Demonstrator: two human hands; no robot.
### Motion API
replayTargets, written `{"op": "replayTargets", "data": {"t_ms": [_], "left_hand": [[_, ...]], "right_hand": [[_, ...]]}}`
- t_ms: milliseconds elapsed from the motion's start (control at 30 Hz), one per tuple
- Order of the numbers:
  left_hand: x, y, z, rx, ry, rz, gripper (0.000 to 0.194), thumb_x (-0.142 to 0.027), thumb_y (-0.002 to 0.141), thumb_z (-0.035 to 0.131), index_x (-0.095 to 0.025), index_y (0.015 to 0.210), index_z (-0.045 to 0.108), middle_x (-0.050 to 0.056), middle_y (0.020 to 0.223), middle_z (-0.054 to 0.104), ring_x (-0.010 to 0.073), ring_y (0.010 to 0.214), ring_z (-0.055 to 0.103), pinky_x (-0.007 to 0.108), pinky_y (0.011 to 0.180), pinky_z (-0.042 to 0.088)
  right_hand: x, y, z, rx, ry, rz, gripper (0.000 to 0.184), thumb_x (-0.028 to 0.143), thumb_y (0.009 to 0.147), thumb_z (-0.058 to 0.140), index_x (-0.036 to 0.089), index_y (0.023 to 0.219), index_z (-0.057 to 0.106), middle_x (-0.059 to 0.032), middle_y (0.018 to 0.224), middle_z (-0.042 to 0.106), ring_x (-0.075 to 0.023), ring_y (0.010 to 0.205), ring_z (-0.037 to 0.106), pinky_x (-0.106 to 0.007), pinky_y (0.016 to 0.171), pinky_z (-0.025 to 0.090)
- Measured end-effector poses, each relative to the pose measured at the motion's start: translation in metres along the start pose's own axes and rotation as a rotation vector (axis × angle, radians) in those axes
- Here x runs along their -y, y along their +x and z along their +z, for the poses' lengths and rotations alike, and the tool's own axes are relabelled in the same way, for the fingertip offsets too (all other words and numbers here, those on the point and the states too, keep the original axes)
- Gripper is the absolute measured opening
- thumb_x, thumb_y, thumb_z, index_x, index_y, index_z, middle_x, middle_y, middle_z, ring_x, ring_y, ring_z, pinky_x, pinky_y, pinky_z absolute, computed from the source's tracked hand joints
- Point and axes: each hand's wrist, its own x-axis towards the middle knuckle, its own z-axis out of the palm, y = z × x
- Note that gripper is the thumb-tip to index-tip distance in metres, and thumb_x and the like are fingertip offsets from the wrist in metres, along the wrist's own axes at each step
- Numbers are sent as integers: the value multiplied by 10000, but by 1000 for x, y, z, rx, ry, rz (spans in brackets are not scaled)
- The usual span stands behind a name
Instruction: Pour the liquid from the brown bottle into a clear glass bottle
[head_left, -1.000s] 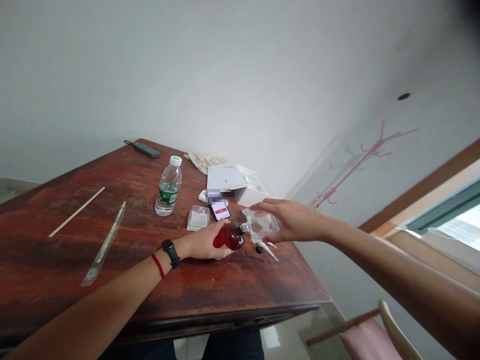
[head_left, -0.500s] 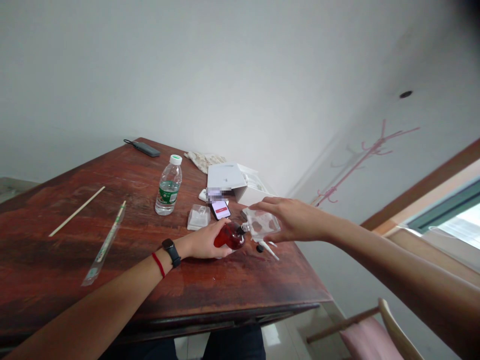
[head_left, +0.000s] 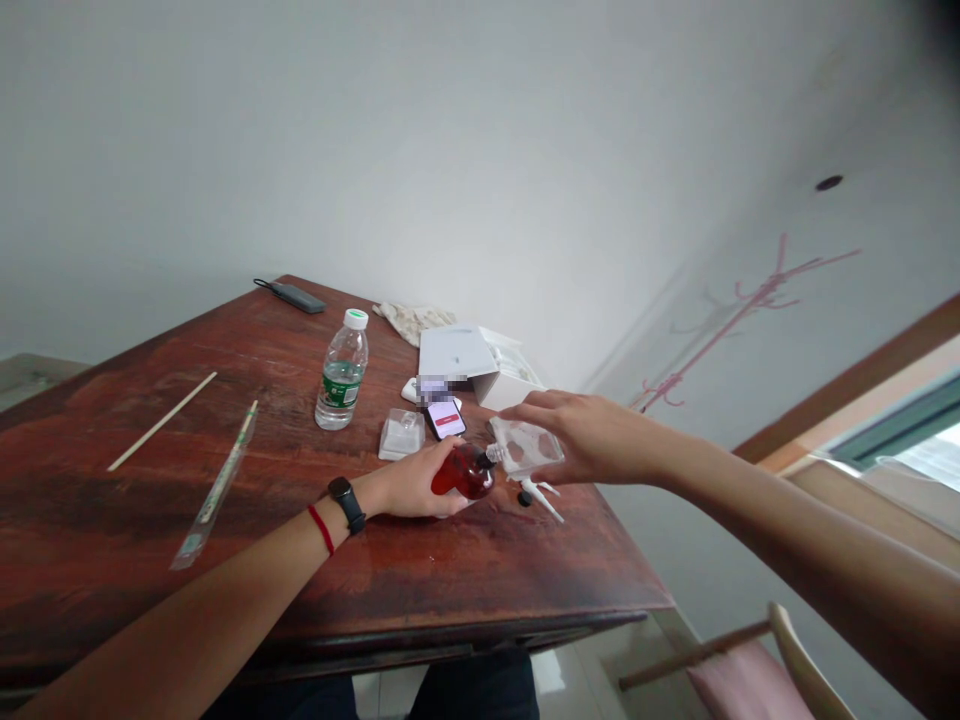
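My left hand (head_left: 415, 487) is wrapped around a rounded red bottle (head_left: 474, 478) with a dark neck, low over the table's right part. In my right hand (head_left: 581, 432) is a clear, squarish bottle (head_left: 531, 452), tipped on its side. Its neck meets the mouth of the red bottle; whether liquid passes between them I cannot tell. Part of the clear bottle is hidden by my right fingers. Just below it lie a white pump head (head_left: 546, 502) and a small black cap (head_left: 524, 498).
A water bottle (head_left: 341, 385) stands left of a clear plastic case (head_left: 401, 435) and a phone (head_left: 446, 418). Behind are a white box (head_left: 454, 352) and a cloth (head_left: 411, 320). Leftward lie a chopstick (head_left: 162, 422) and a wrapped pair (head_left: 217, 485). A chair (head_left: 787, 640) stands at right.
The view has shifted slightly, so everything sits a little further right. Both hands keep their hold, and the two bottles stay mouth to mouth.
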Motion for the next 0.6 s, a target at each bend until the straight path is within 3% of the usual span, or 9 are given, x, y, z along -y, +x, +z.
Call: {"op": "replayTargets", "data": {"t_ms": [200, 433, 600], "left_hand": [[-1, 0, 0, 0, -6, -16, 705, -360, 848, 826, -233, 1453, 487, 130, 1362, 727, 380, 1228, 712, 504, 1101, 538], [-1, 0, -1, 6, -22, -14, 676, -347, 854, 815, -237, 1439, 493, 123, 1365, 725, 370, 1232, 710, 492, 1092, 546], [-2, 0, -1, 9, -28, -13, 653, -343, 862, 813, -231, 1423, 499, 136, 1384, 713, 373, 1239, 705, 494, 1092, 541]], "right_hand": [[3, 0, -2, 29, -54, -1, 780, 391, 922, 847, 250, 1617, 522, -165, 1341, 748, -366, 1153, 746, -492, 979, 609], [8, 0, -2, -6, -123, -31, 833, 342, 919, 854, 260, 1657, 476, -172, 1323, 754, -378, 1108, 751, -489, 913, 626], [11, 1, -6, -2, -196, -64, 866, 391, 925, 856, 266, 1674, 439, -159, 1289, 756, -346, 1070, 753, -437, 888, 617]]}}
